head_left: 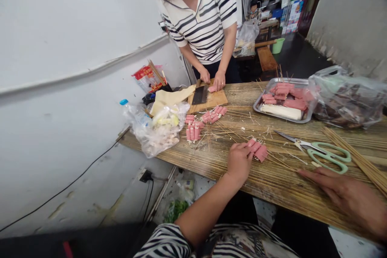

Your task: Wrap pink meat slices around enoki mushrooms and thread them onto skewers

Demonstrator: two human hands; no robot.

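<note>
Three or so pink rolls (256, 150), with pale strands showing at the ends, lie on the wooden table (208, 162) at the fingertips of the left hand (240, 161). The left grip is narrow: fingers close in on the near side of the rolls, steadying them. The right hand (347, 191), well to the right of that grip, has its fingers drawn together at the ends of thin skewers (281, 162), which run from it to the rolls. It appears to have hold of them, though its thumb contact is not clear. How far the points pass into the rolls cannot be told.

Progress, as judged from the layout: partial. Beyond the left grip and to its left, a group of rolls (193, 133) lies with skewers crossing around it; at least some look finished. The set at the left hand is judged to be in progress.

Remaining stock is noted. Beyond both grips, a metal tray (260, 102) holds more rolls (282, 88), a pink slab (294, 105) and a long white bundle (281, 111). Skewers stand up at its far side, so part of its contents may already be done. Just beyond the right hand lie scissors (317, 149); to their right is a bundle of loose skewers (359, 159). Far beyond the left grip, a co-worker's hand (220, 80) rests at a pink piece (212, 88) beside a cleaver (199, 94) on a cutting board (219, 98), which suggests that preparation is incomplete.
</note>
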